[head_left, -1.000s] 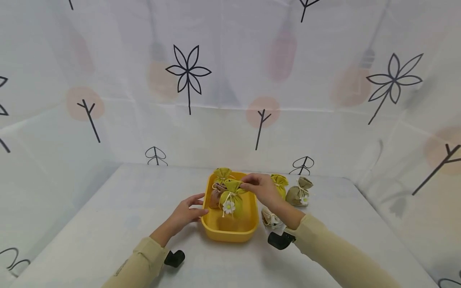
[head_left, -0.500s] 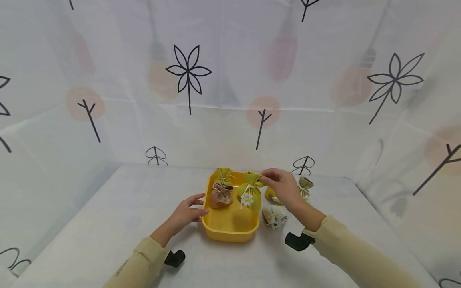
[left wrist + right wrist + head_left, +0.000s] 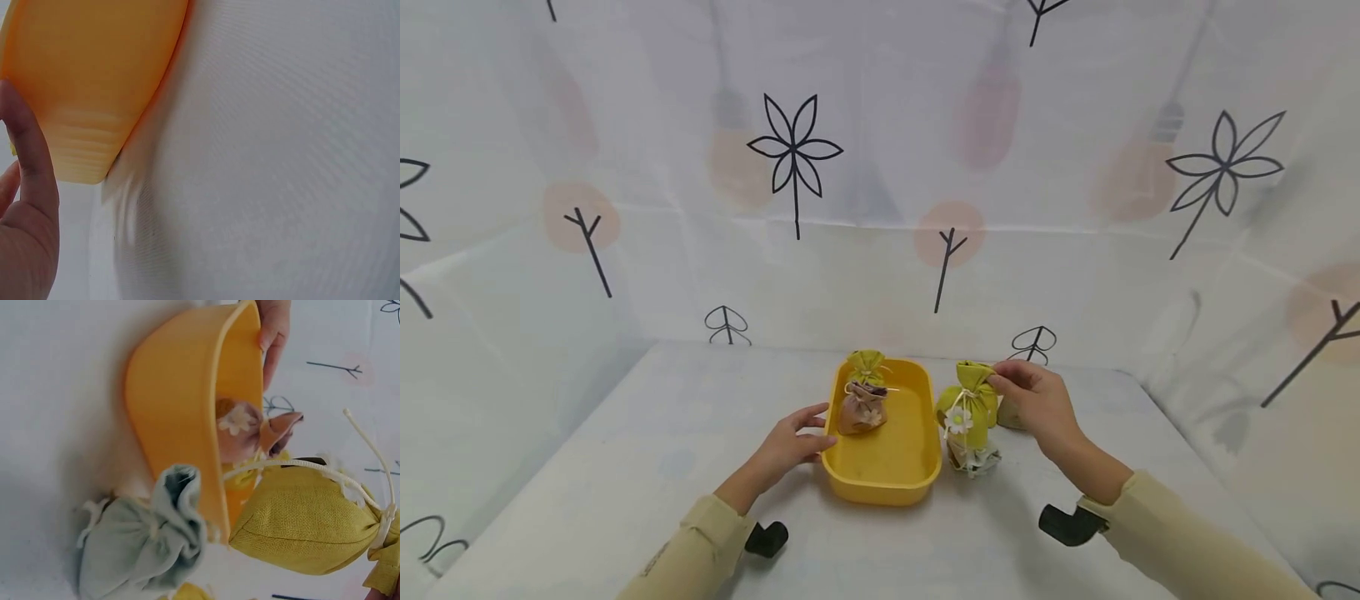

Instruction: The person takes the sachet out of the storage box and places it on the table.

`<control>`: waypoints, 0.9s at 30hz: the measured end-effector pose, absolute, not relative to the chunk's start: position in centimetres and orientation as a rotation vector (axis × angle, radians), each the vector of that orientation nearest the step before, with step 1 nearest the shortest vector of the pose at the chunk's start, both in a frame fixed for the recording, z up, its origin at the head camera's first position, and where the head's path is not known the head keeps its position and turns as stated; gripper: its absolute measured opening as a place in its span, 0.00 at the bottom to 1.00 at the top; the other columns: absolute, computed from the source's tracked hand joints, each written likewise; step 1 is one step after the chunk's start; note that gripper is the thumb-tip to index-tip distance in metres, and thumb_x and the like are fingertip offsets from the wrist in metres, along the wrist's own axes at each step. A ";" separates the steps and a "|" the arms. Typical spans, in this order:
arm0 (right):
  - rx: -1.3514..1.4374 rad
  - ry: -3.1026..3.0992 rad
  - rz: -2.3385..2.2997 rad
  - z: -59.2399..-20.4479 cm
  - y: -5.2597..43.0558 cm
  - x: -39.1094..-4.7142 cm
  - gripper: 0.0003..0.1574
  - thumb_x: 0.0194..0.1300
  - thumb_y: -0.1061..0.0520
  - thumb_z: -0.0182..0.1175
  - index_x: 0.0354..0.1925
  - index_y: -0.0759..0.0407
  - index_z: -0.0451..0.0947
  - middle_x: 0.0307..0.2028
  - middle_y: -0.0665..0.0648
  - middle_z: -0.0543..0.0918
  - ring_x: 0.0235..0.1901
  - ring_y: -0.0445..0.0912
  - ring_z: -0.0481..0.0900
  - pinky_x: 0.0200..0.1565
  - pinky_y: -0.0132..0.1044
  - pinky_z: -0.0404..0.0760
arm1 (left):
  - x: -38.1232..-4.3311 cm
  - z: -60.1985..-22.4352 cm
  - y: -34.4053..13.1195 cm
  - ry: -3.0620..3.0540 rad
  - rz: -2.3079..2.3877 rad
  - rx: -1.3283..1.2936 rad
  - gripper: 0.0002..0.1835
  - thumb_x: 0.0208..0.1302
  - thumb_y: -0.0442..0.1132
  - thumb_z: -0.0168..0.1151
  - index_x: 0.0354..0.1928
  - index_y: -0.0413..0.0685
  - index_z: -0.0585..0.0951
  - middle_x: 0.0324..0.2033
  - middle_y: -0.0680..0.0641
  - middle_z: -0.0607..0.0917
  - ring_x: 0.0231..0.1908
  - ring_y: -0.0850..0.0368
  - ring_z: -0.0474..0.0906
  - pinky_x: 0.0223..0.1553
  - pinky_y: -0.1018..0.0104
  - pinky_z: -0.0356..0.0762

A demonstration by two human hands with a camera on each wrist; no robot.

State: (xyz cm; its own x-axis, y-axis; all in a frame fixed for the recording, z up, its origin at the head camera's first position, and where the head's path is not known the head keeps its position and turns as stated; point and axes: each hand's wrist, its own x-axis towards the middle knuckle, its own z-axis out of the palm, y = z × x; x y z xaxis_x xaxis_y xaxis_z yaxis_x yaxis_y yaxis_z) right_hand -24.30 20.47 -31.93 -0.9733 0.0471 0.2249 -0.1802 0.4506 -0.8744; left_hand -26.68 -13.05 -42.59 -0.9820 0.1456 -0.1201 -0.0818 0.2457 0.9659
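Observation:
My right hand [image 3: 1036,403] pinches the gathered top of a yellow-green drawstring pouch [image 3: 973,410] with a white flower; its plump body hangs close in the right wrist view. The pouch is held up just right of a yellow plastic basin [image 3: 880,493]. My left hand [image 3: 784,446] rests at the basin's left side, fingers spread, thumb at the rim; the left wrist view shows the thumb [image 3: 34,156] against the wall. Inside the basin sit a brownish-pink pouch [image 3: 862,410] and, behind it, another yellow-green pouch [image 3: 867,364].
A pale grey-green pouch [image 3: 137,550] lies on the white table [image 3: 587,500] right of the basin, partly below the held one. Behind my right hand, an olive-beige pouch [image 3: 1011,414] is mostly hidden. White patterned cloth [image 3: 880,167] hangs around the table.
My right hand has lifted the yellow-green pouch out over the basin and carried it right, past the rim. My left hand and the basin have stayed in place.

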 end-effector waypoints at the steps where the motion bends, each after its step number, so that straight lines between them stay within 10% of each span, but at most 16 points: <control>1: 0.119 -2.477 1.535 -32.0 20.8 -24.2 0.17 0.65 0.56 0.58 0.47 0.67 0.76 0.40 0.58 0.79 0.39 0.45 0.74 0.38 0.27 0.76 | -26.7 -42.6 -13.0 2.329 1.821 0.061 0.35 0.56 0.41 0.68 0.66 0.49 0.66 0.53 0.42 0.73 0.36 0.54 0.79 0.39 0.62 0.80; 27: 0.014 -2.416 1.357 -37.1 29.2 -23.5 0.19 0.65 0.53 0.58 0.46 0.68 0.76 0.38 0.60 0.81 0.34 0.38 0.77 0.36 0.24 0.76 | -26.7 -42.7 -13.0 2.328 1.833 0.064 0.35 0.57 0.40 0.67 0.66 0.48 0.66 0.53 0.41 0.72 0.36 0.53 0.79 0.38 0.63 0.81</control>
State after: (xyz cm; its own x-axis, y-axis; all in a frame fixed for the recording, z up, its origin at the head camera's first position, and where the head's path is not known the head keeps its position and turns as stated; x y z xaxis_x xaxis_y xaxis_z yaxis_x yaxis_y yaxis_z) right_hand -23.53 29.24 -37.14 -0.9321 0.1686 0.3205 -0.1860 0.5366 -0.8231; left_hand -26.71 -12.96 -42.72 -0.9833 0.1431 -0.1129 -0.0761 0.2402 0.9677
